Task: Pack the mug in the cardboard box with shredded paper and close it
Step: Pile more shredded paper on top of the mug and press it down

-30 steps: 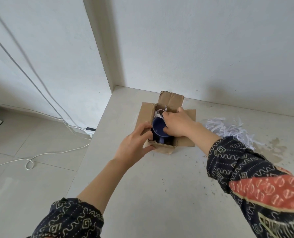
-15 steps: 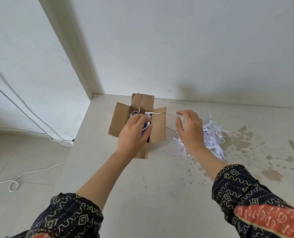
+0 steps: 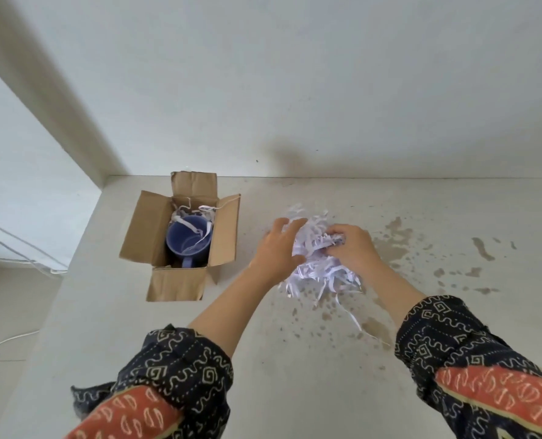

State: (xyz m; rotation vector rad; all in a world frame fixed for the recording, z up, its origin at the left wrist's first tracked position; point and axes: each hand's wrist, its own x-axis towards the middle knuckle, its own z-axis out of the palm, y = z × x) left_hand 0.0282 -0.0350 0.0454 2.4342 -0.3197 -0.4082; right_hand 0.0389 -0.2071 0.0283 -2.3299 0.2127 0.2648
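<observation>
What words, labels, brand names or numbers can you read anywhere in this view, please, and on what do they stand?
None can be read.
Cardboard box: plain brown flaps, no print showing.
Mug: plain blue, no logo visible.
Shredded paper: white strips, any print too small to tell.
Sleeves: a pattern of squiggles and spirals only, no letters.

Soft, even daylight, faint shadows on the wall point(image 3: 295, 90), wide-angle bending at the edges.
</observation>
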